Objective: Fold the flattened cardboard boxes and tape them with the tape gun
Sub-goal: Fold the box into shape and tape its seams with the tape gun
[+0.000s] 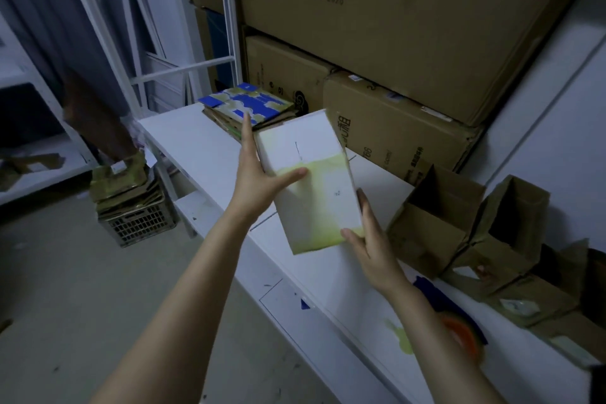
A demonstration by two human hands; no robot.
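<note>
Print on the big carton (393, 26) behind the white box (311, 180) read "0002-2020". The smaller carton (393, 134) just right of the box's far end showed "766", the rest unreadable. The box itself was plain white, stained yellow-green over its near half, and tilted in my grip over the desk (196, 141). My left hand (259, 174) gripped its left edge, thumb across the top face, forefinger straight along the side. My right hand (370, 239) clasped its near right corner, thumb on top. Left of the box's far end lay blue-patched flattened boxes (252, 105). Right of it stood open brown boxes (433, 213). Nearer me than the box, the tape gun (462, 328) was a blur.
</note>
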